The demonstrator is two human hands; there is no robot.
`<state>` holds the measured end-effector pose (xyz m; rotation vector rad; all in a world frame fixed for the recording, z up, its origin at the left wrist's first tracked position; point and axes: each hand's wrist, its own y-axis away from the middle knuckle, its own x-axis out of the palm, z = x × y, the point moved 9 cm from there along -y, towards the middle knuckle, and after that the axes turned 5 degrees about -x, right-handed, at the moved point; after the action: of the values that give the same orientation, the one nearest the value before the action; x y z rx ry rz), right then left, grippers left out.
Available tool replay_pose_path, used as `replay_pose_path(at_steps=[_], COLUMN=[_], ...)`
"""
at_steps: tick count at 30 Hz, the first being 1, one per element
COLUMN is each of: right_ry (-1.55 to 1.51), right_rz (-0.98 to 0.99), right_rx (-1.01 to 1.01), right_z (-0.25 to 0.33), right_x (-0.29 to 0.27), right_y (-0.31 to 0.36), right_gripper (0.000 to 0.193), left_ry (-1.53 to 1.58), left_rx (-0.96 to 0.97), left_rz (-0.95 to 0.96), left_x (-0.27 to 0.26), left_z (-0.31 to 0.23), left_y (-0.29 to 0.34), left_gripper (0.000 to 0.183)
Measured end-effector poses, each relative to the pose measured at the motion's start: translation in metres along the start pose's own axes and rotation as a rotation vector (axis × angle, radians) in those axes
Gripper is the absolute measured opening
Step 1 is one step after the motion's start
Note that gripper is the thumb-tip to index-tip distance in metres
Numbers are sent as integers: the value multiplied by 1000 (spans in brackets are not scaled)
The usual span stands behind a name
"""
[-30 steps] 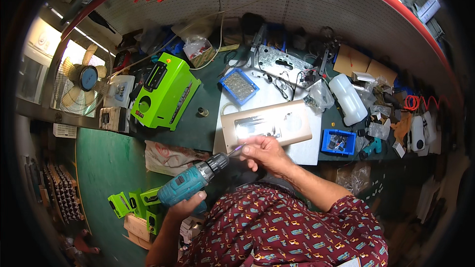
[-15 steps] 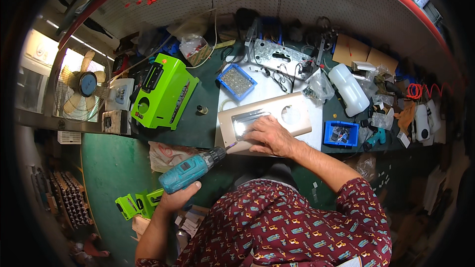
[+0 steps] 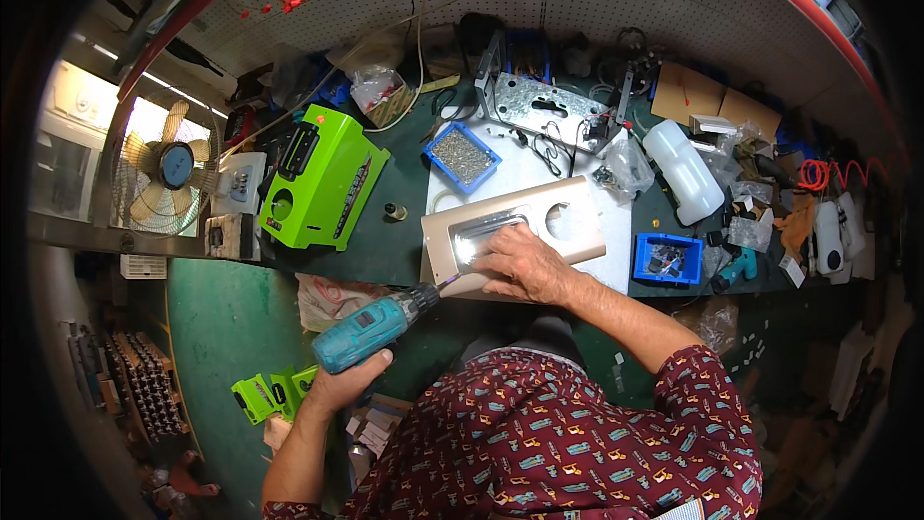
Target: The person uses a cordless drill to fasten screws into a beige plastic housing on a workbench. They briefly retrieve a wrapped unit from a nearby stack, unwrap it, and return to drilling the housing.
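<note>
My left hand [image 3: 348,380] grips a teal cordless drill [image 3: 377,326] whose bit points right toward the near left corner of a beige plastic panel [image 3: 568,221]. The panel lies flat on a white sheet [image 3: 549,159] and has a long slot and a round hole. My right hand [image 3: 525,265] presses down on the panel's near edge, fingers spread beside the slot. The drill's tip sits just left of my right hand.
A bright green machine housing [image 3: 322,176] lies left of the panel. A blue tray of screws [image 3: 462,154] and a metal bracket plate [image 3: 549,106] sit behind it. A blue parts bin [image 3: 669,258], a white plastic bottle [image 3: 683,169] and a fan [image 3: 173,169] surround the bench.
My right hand moved from the drill's bit onto the panel and now presses it down. The drill dropped slightly, then its tip came up to the panel's corner.
</note>
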<state>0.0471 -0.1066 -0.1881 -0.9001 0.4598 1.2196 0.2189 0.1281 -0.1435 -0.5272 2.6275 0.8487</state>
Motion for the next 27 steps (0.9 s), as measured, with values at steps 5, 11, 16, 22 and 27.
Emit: replay_pose_path(at_steps=[5,11,16,22,27], right_ry=[-38,-46,-47,-70,-87], right_rz=[-28,-44,-43,-59,-40], right_rx=[-3,-16,-14,-21,-12], right_z=[-1,1,-1,-4,-9], right_x=[-1,-4,-6,-5,-3], right_y=[1,1,3,6,7], right_gripper=[38,39,42,41,40], left_ry=[-43,-268,-691,-401,-491], left_rx=[34,76,126,191,191], left_rz=[17,87,186,299,313], left_x=[4,-9,-6,24,32], left_z=[-20,-71,-124,-168,-183], left_y=[-5,-17,-40,-57,-56], left_gripper=[31,33,41,37,48])
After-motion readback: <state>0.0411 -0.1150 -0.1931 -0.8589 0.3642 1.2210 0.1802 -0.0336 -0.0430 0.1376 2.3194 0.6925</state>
